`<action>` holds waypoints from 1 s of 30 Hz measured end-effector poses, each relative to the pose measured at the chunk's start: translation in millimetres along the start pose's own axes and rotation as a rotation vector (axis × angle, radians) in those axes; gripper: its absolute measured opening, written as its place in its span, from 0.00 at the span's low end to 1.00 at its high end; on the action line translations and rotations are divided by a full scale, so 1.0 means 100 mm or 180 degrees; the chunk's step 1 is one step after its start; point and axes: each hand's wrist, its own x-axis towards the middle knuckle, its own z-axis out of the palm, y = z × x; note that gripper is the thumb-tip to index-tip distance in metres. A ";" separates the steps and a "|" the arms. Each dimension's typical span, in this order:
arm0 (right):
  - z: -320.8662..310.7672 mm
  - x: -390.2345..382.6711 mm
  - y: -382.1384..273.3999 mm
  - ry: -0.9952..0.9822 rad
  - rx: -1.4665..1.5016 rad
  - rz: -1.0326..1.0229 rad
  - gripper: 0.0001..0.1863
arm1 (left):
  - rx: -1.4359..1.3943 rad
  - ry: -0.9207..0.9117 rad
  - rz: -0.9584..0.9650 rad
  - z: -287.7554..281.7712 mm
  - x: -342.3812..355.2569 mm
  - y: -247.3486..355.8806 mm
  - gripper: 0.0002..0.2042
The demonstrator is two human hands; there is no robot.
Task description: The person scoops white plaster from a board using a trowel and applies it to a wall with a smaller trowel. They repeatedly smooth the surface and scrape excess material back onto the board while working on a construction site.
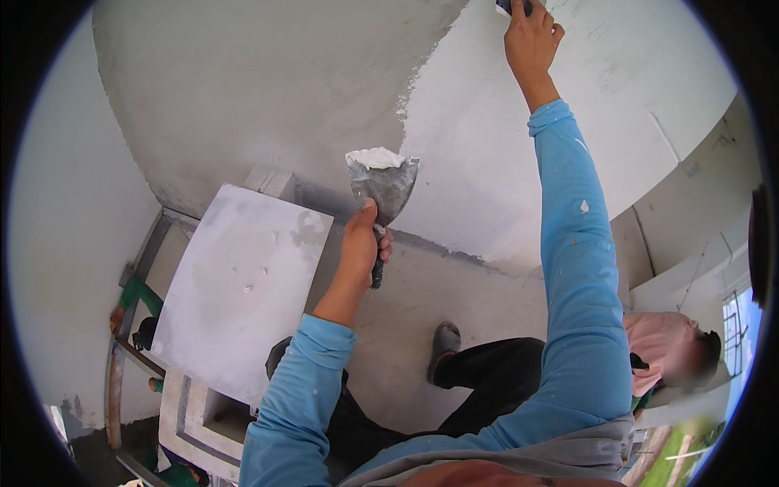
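Note:
My left hand [361, 245] is closed round the dark handle of a putty knife [388, 188]. Its wide metal blade points up and carries a lump of white putty [377, 157] along the edge. Far up at the right, my right hand [531, 45] grips a dark-handled tool [511, 7], partly cut off by the top of the picture, against the wall. The wall's right part [479, 146] is coated white, and its left part [268, 89] is bare grey, with a ragged border between them.
A white-topped board [235, 292] with putty smears stands at my left. Beyond it are a metal frame [115, 390] and a green-sleeved arm [139, 296] of another person. A person in pink [661, 349] is at the right. My shoe [444, 345] rests on the concrete floor [487, 308].

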 end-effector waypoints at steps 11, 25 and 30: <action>0.22 -0.06 -0.10 -0.0582 -0.0103 0.0140 0.20 | 0.0102 0.0020 0.0010 0.03 0.05 -0.09 0.19; -0.72 -3.87 -1.04 -0.2836 0.0627 -0.0599 0.33 | 0.0277 -0.0047 -0.0098 0.07 0.06 -0.13 0.18; -0.90 -3.06 -0.94 -0.2897 0.0797 -0.0750 0.31 | 0.0243 0.0004 0.0069 0.01 0.03 -0.07 0.20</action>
